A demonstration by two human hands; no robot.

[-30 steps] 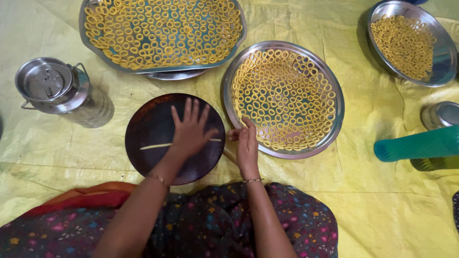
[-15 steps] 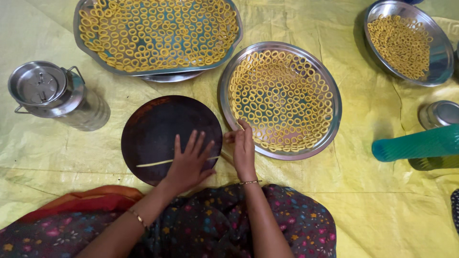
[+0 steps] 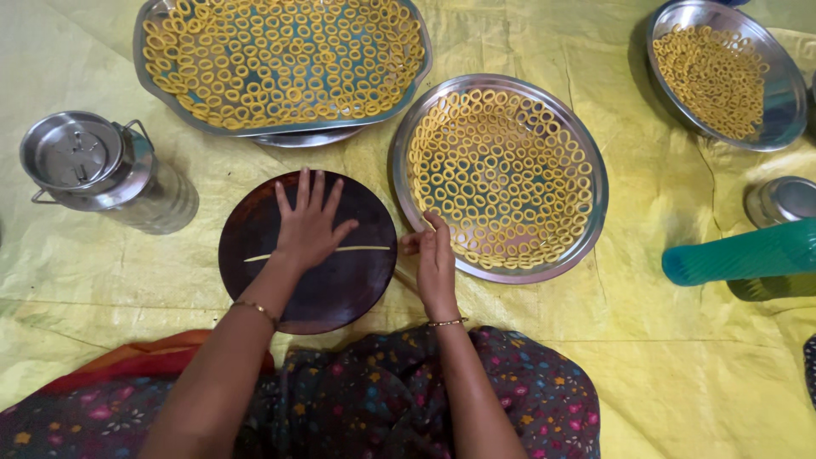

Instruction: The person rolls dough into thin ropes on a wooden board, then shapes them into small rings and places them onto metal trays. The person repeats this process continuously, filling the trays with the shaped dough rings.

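Observation:
A dark round wooden board [image 3: 340, 289] lies on the yellow sheet in front of my lap. A thin pale rope of dough [image 3: 367, 249] stretches across it. My left hand [image 3: 308, 223] lies flat on that rope, fingers spread. My right hand [image 3: 433, 255] rests at the near rim of a round steel plate [image 3: 595, 183], fingers curled together with a small piece of dough at the fingertips. The plate holds many small yellow dough rings [image 3: 501, 174].
A large steel tray [image 3: 144, 64] full of dough rings sits at the back left, another ring-filled steel plate [image 3: 786, 93] at the back right. A lidded steel can [image 3: 93, 166] stands at left. A teal plastic object [image 3: 739, 253] and a small steel vessel [image 3: 782, 200] are at right.
My left hand slid back toward me over the dough rope, then forward across the board again. My right hand stayed at the plate's rim.

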